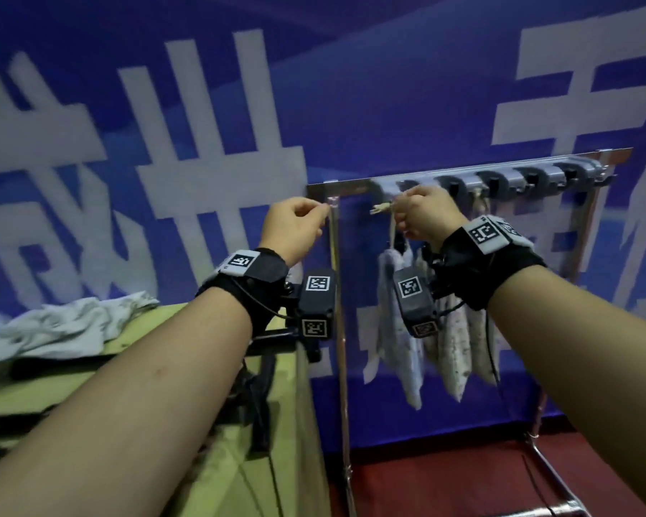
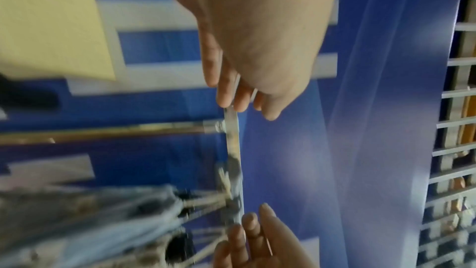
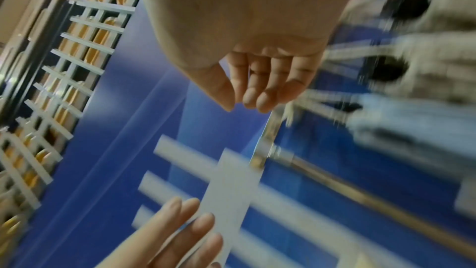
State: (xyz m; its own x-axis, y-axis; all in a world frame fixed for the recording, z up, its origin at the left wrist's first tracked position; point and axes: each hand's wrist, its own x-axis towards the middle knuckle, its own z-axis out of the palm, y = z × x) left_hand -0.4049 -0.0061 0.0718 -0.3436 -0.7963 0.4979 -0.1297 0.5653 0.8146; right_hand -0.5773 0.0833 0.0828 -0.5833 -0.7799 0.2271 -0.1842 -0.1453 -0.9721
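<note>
Your left hand [image 1: 295,225] is raised to the left end of the flat silver metal top bar [image 1: 351,187] of the rack. Its fingers are curled and pinch that end, just above the rack's thin left upright post [image 1: 342,367]. From the left wrist camera you can see your fingertips [image 2: 226,95] pressed on the bar [image 2: 233,146], with the thumb on its other side.

Your right hand [image 1: 422,214] sits a little further right along the same bar, closed into a fist round a beige cord [image 1: 391,233]. The cord's frayed end pokes out to the left of your knuckles. The rest drops straight down from under the fist to the grey-white speckled cloth strips [image 1: 452,352], which hang in a bunch below the bar, between your two wrists and to the right. In the right wrist view the fingers [image 3: 260,89] curl in to meet the thumb, but blur hides the cord there.

Just right of your right hand, a grey plastic hook rail [image 1: 515,177] runs along the top bar to the rack's right end. Behind the rack hangs a blue banner [image 1: 388,87] with large white characters. To the left, near you, stands an olive-yellow table [image 1: 45,386] with a crumpled pale grey cloth [image 1: 71,326] on its far part. A red floor [image 1: 444,479] lies under the rack.
</note>
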